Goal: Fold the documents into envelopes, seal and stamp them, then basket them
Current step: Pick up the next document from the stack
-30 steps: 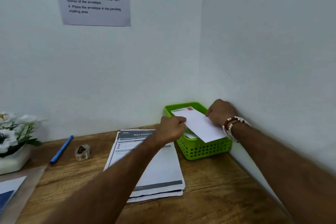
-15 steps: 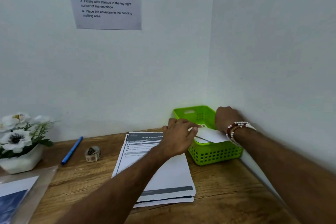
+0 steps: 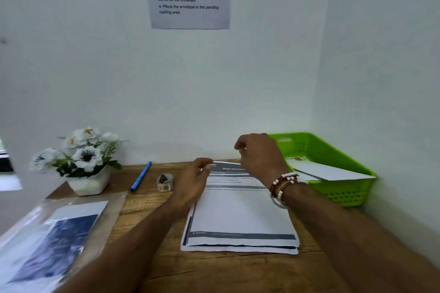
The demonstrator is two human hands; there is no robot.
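A stack of printed documents point(image 3: 240, 216) lies in the middle of the wooden desk. My left hand point(image 3: 192, 183) hovers at the stack's top left corner with relaxed fingers, holding nothing. My right hand point(image 3: 259, 154) hangs above the top of the stack, fingers loosely curled and empty, beaded bracelets on the wrist. A stamped white envelope point(image 3: 328, 170) lies in the green basket point(image 3: 345, 195) at the right corner, one end resting over the rim.
A roll of stamps point(image 3: 165, 182) and a blue pen point(image 3: 141, 176) lie left of the stack. A white flower pot point(image 3: 88, 183) stands further left. A plastic sleeve with envelopes point(image 3: 54, 240) lies at the front left. Walls close off the back and right.
Both hands let go of the envelope, which now lies in the basket, and drew back left over the document stack. The view swung left.
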